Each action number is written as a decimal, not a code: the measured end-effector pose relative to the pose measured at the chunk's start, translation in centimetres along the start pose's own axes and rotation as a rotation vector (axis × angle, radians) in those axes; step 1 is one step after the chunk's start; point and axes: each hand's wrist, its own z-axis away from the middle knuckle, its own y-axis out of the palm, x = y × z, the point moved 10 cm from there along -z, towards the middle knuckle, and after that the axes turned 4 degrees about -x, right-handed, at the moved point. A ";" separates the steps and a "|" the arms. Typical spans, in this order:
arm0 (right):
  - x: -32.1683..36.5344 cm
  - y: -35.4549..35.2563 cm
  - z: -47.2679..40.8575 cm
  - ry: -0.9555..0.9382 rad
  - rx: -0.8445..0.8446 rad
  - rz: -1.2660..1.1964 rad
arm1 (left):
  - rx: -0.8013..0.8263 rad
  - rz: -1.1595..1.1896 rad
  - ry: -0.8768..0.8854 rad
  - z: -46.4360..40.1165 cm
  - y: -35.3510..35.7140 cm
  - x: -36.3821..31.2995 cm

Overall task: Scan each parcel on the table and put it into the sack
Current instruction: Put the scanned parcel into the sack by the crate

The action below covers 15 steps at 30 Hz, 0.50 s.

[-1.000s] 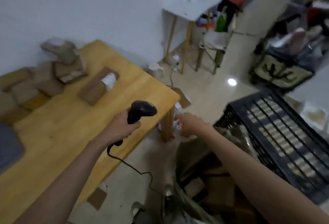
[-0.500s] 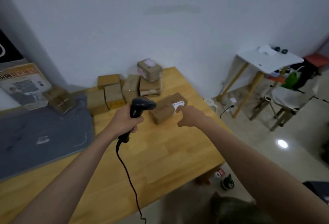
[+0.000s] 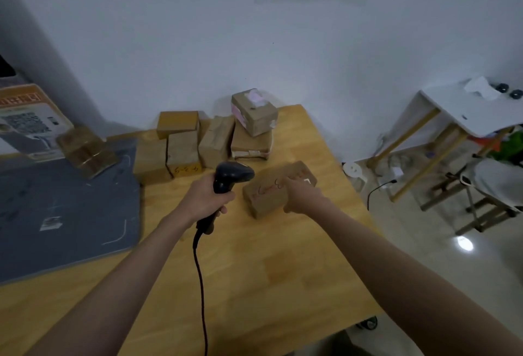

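A brown cardboard parcel with a white label lies alone on the wooden table, nearer than the rest. My right hand grips its right end, fingers over the top. My left hand holds a black barcode scanner by the handle, its head just left of that parcel. Several more brown parcels are stacked at the table's far edge by the wall; the top one bears pink tape. The sack is out of view.
A grey mat covers the table's left part, with a taped box on its far corner. The scanner's cable trails toward me. A white side table and a chair stand on the floor at right.
My view swung from the floor and the black crate back to the table. My right hand reached forward and took hold of the lone parcel. The scanner stayed in my left hand.
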 end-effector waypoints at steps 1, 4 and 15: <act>-0.7 0.6 -1.3 0.005 0.025 -0.009 | -0.001 0.000 -0.022 -0.9 0.4 -0.1; -3.3 1.9 -5.1 0.024 0.057 -0.037 | -0.019 -0.005 -0.066 -3.9 1.8 -0.4; -9.1 5.5 -15.2 -0.101 0.176 0.193 | -0.026 -0.015 -0.244 -8.9 5.7 2.9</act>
